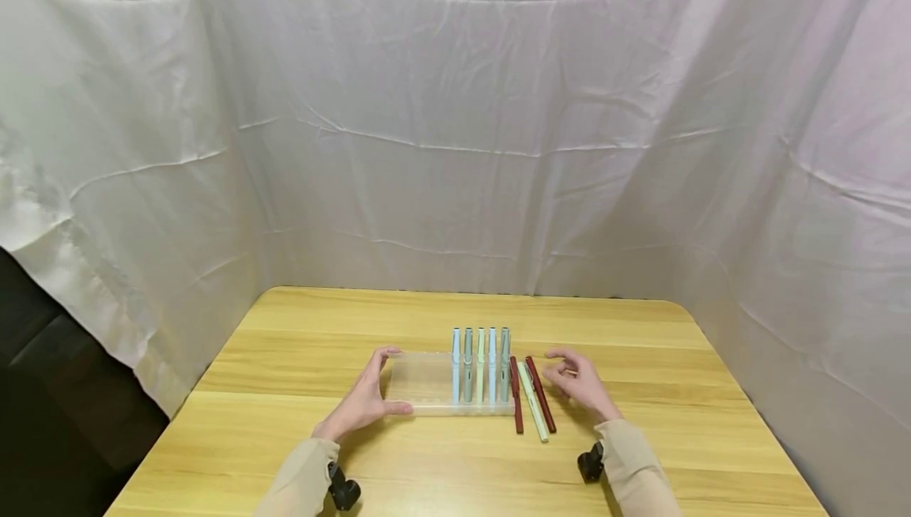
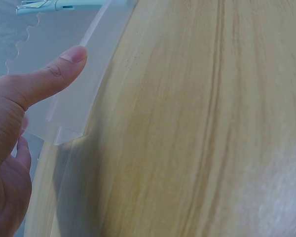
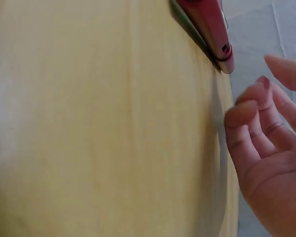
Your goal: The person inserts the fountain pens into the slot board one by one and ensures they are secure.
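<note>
A clear plastic pen stand (image 1: 420,381) sits on the table, its left end held by my left hand (image 1: 365,397) with the thumb at the front edge and fingers at the back. Several capped pens stand side by side in its right half, among them a light blue pen (image 1: 456,367), a pale green pen (image 1: 480,368) and a grey-green pen (image 1: 504,371). To the right lie a dark red pen (image 1: 516,402), a second pale green pen (image 1: 532,404) and another dark red pen (image 1: 542,398). My right hand (image 1: 580,383), fingers loosely curled around nothing, hovers beside these.
The wooden table (image 1: 640,343) has rounded far corners. A pale curtain (image 1: 427,185) hangs behind it and along both sides. Something dark (image 1: 57,390) shows at the lower left beyond the table's edge.
</note>
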The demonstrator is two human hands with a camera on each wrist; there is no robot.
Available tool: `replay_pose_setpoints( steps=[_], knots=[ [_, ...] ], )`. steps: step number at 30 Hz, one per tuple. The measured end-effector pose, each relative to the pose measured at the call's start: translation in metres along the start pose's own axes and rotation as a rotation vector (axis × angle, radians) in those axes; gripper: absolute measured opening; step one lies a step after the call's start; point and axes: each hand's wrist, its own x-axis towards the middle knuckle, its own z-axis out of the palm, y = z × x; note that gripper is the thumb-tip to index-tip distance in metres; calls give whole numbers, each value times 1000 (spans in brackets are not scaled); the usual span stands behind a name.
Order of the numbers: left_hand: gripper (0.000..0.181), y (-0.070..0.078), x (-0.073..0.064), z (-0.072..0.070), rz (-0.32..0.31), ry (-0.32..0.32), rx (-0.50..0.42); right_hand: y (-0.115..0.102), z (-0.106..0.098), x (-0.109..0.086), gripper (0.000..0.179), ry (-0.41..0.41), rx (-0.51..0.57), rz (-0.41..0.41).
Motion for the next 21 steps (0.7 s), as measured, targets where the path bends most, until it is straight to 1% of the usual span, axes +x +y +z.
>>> replay_pose_setpoints(
  steps=[1,5,14,21],
  knots=[
    [97,0,0,0,-1,0,-2,1,-1,0,47,-20,0,5],
    [97,0,0,0,-4,-2,-7,4,-2,2,48,-57,-15,17],
    [98,1,0,0,-16,-1,-6,11,4,8,47,-14,-116,50],
    [98,1,-1,0,-20,-13,-23,11,5,7,52,-12,-130,61]
  ],
)
